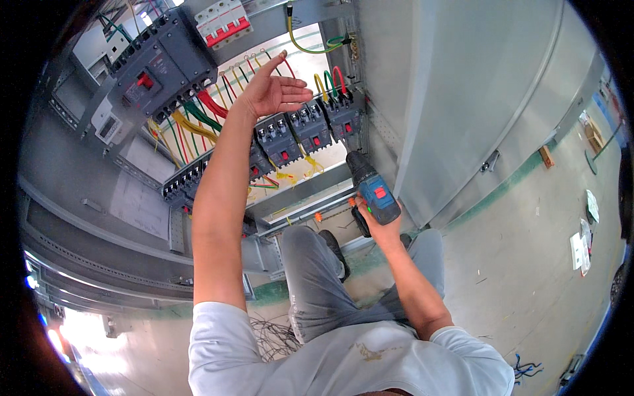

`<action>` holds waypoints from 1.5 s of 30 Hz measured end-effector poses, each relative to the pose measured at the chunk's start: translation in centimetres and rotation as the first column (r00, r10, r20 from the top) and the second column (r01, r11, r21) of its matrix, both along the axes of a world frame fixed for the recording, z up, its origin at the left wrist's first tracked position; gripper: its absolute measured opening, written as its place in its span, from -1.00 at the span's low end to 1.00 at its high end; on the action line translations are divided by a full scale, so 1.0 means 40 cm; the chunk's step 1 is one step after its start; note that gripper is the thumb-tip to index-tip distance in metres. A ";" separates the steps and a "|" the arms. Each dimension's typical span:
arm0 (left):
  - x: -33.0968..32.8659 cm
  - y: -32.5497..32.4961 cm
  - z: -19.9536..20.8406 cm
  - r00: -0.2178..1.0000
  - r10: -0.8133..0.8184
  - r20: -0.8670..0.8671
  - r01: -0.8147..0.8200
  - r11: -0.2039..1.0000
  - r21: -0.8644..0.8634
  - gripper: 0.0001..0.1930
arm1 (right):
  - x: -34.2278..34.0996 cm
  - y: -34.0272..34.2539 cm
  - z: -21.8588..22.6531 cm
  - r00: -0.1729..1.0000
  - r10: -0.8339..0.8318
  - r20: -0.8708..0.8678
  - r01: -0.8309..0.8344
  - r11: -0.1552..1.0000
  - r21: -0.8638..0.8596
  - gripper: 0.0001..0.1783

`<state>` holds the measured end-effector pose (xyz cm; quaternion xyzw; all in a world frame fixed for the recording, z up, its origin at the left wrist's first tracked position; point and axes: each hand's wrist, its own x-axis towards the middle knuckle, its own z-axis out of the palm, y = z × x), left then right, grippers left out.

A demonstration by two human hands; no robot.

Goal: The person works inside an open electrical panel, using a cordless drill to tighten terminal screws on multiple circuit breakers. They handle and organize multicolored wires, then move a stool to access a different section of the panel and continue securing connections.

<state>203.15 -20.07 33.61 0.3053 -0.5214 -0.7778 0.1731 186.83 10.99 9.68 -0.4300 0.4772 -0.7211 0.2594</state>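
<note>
In the head view, the cordless drill (374, 191) is right of the centre of the frame, its black chuck (357, 163) pointing to the upper left. The right hand (382, 228) has its fingers closed around the handle, which is mostly hidden. The tool is probably quite heavy and rigid, not fragile, so the handle is the good place to take hold. The left hand (276, 92), in the upper middle, is open with fingers extended; whether it touches the thin wires nearby, I cannot tell. Below it is the row of black circuit breakers (278, 140), probably stiff and firmly fixed.
</note>
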 end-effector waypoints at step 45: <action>-0.069 0.052 -0.177 0.923 0.380 -0.054 -0.197 0.347 -0.917 -0.74 | 0.064 -0.089 0.070 0.983 -0.085 -0.160 0.083 0.996 -0.020 -0.52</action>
